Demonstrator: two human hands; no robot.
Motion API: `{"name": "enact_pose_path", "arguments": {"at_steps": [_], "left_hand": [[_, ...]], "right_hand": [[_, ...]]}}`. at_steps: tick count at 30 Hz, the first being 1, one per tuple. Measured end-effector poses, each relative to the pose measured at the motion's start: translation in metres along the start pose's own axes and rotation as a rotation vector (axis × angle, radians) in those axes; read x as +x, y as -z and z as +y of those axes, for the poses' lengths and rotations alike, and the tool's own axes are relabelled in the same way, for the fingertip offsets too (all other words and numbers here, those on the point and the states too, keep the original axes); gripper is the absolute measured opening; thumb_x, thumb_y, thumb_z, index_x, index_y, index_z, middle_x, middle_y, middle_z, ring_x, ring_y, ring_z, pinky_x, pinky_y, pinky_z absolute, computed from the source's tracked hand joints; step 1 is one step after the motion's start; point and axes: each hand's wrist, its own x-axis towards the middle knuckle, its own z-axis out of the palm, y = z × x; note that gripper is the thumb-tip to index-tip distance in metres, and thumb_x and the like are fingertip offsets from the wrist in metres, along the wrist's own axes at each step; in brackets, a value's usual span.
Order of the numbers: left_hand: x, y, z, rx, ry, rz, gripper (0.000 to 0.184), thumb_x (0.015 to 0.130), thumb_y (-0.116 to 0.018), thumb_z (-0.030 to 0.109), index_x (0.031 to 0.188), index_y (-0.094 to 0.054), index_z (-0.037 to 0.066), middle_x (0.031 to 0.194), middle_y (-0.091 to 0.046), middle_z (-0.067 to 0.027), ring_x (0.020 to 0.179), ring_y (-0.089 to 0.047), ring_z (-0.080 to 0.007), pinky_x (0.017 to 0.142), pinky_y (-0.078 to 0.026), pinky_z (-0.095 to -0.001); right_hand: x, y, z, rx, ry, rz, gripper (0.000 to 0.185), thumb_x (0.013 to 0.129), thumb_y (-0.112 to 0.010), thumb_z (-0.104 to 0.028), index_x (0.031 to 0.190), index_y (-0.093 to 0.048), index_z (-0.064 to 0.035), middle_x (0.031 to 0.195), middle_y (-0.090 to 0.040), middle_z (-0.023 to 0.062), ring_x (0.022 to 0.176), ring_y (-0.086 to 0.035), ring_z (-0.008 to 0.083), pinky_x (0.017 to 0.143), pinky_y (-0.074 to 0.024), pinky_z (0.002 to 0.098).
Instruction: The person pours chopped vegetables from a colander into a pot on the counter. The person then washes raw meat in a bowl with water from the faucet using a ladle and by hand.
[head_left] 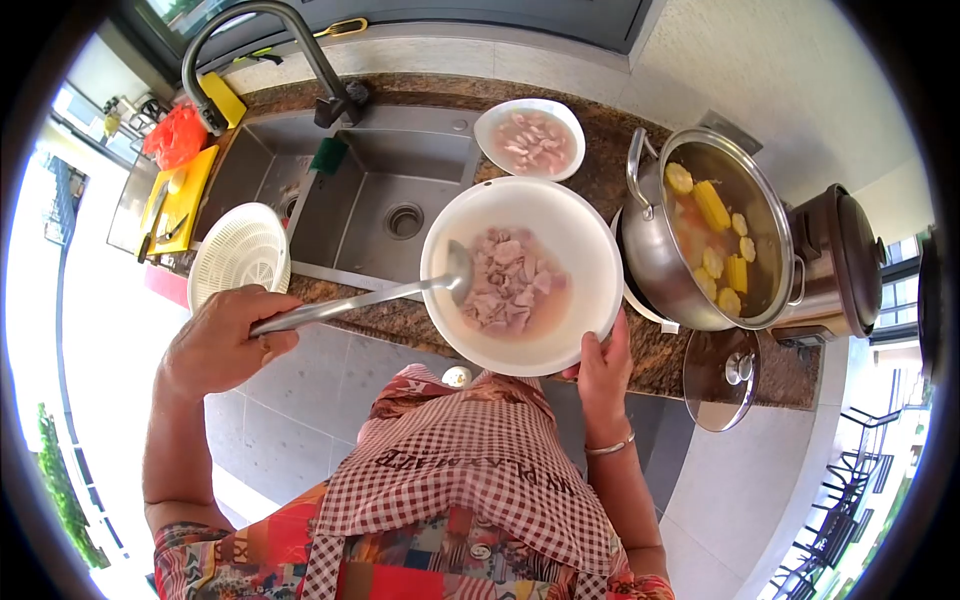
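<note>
My left hand (pixel 235 340) is closed round the handle of a metal ladle (pixel 345 301). The ladle's head rests inside a white bowl (pixel 595 255), at its left side, against pieces of pale meat (pixel 512 280) in a little pinkish liquid. With my right hand (pixel 605 375) I grip the bowl's lower right rim. To the right of the bowl stands a steel pot (pixel 645 235) with corn pieces (pixel 711 206) in broth. A smaller white bowl (pixel 571 117) with meat strips in liquid sits behind the large one.
A double sink (pixel 400 150) with a tall faucet (pixel 305 50) lies behind left. At the left are a white colander (pixel 240 255), a yellow cutting board (pixel 185 200) with knives, and a red bag (pixel 175 137). A glass lid (pixel 715 385) and a dark-lidded cooker (pixel 825 265) are at the right.
</note>
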Motion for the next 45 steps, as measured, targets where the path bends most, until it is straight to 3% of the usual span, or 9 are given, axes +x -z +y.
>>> {"name": "enact_pose_path", "arguments": {"at_steps": [11, 14, 17, 26, 30, 34, 37, 40, 45], "left_hand": [[0.072, -0.115, 0.024, -0.431, -0.297, 0.095, 0.042, 0.1, -0.066, 0.021, 0.139, -0.062, 0.008, 0.09, -0.07, -0.0223, 0.082, -0.069, -0.041, 0.075, -0.055, -0.0435], [0.072, -0.114, 0.048, -0.383, -0.275, 0.165, 0.043, 0.099, -0.068, 0.016, 0.14, -0.061, 0.004, 0.093, -0.071, -0.0197, 0.076, -0.068, -0.0246, 0.075, -0.054, -0.0344], [0.076, -0.125, 0.032, -0.185, -0.383, 0.179, 0.044, 0.098, -0.068, 0.015, 0.14, -0.062, 0.005, 0.094, -0.072, -0.0187, 0.076, -0.071, -0.0267, 0.074, -0.056, -0.0365], [0.012, -0.045, 0.014, -0.02, 0.027, 0.095, 0.047, 0.093, -0.072, 0.014, 0.139, -0.065, 0.01, 0.082, -0.072, -0.0175, 0.068, -0.071, -0.0287, 0.069, -0.055, -0.0389], [0.038, -0.089, 0.029, -0.032, -0.095, 0.175, 0.042, 0.094, -0.069, 0.016, 0.135, -0.067, 0.008, 0.098, -0.074, -0.0212, 0.083, -0.073, -0.0377, 0.075, -0.055, -0.0434], [0.059, -0.135, 0.04, -0.328, -0.122, 0.19, 0.041, 0.097, -0.066, 0.013, 0.136, -0.063, 0.001, 0.11, -0.072, -0.0258, 0.093, -0.073, -0.0379, 0.081, -0.056, -0.0409], [0.059, -0.142, 0.061, -0.44, -0.077, 0.205, 0.041, 0.098, -0.065, 0.011, 0.136, -0.062, -0.002, 0.117, -0.07, -0.0276, 0.099, -0.073, -0.0386, 0.082, -0.056, -0.0404], [0.065, -0.153, 0.054, -0.294, -0.174, 0.286, 0.043, 0.097, -0.067, 0.013, 0.137, -0.062, 0.0, 0.114, -0.071, -0.0278, 0.099, -0.073, -0.04, 0.082, -0.056, -0.0402], [0.026, -0.089, 0.086, -0.13, 0.035, 0.104, 0.045, 0.092, -0.07, 0.018, 0.136, -0.066, 0.01, 0.1, -0.072, -0.0253, 0.093, -0.07, -0.0442, 0.08, -0.056, -0.0434]], "right_hand": [[0.0, 0.005, -0.008, -0.058, -0.015, -0.056, 0.057, 0.1, -0.05, -0.005, 0.156, -0.039, -0.0045, 0.089, -0.072, 0.0065, 0.051, -0.061, 0.0087, 0.044, -0.0503, 0.0242], [0.0, 0.007, 0.001, -0.067, -0.036, -0.036, 0.058, 0.1, -0.051, -0.006, 0.157, -0.038, -0.0036, 0.089, -0.072, 0.0076, 0.051, -0.061, 0.0091, 0.045, -0.0512, 0.0245], [0.0, 0.004, 0.0, -0.019, -0.004, -0.022, 0.059, 0.101, -0.053, -0.007, 0.157, -0.035, -0.0003, 0.088, -0.072, 0.0095, 0.052, -0.063, 0.0111, 0.046, -0.0523, 0.0254], [-0.003, 0.019, 0.021, 0.053, -0.031, -0.057, 0.058, 0.103, -0.061, -0.015, 0.156, -0.039, 0.0005, 0.084, -0.07, 0.0061, 0.061, -0.064, 0.0103, 0.053, -0.056, 0.0257], [-0.016, 0.066, 0.037, 0.035, -0.122, 0.127, 0.047, 0.102, -0.064, -0.016, 0.143, -0.054, 0.0043, 0.073, -0.068, 0.0029, 0.06, -0.06, 0.0076, 0.056, -0.0507, 0.0263], [-0.014, 0.178, 0.042, -0.673, 0.235, 0.516, 0.046, 0.095, -0.072, -0.02, 0.134, -0.062, -0.0001, 0.078, -0.069, 0.0084, 0.07, -0.066, 0.0219, 0.066, -0.0545, 0.0345], [0.007, 0.253, 0.029, -0.969, 0.043, 0.707, 0.058, 0.09, -0.075, -0.036, 0.137, -0.061, -0.0041, 0.122, -0.065, 0.0211, 0.107, -0.065, 0.0353, 0.089, -0.0544, 0.0475], [0.037, 0.302, 0.037, -1.188, -0.004, 0.735, 0.066, 0.087, -0.075, -0.043, 0.138, -0.061, -0.0052, 0.126, -0.065, 0.0236, 0.122, -0.06, 0.0384, 0.098, -0.0524, 0.0488], [0.066, 0.338, 0.051, -1.187, -0.184, 0.373, 0.059, 0.081, -0.078, -0.041, 0.126, -0.066, -0.0056, 0.116, -0.071, 0.02, 0.112, -0.066, 0.0383, 0.094, -0.055, 0.0492]]}}
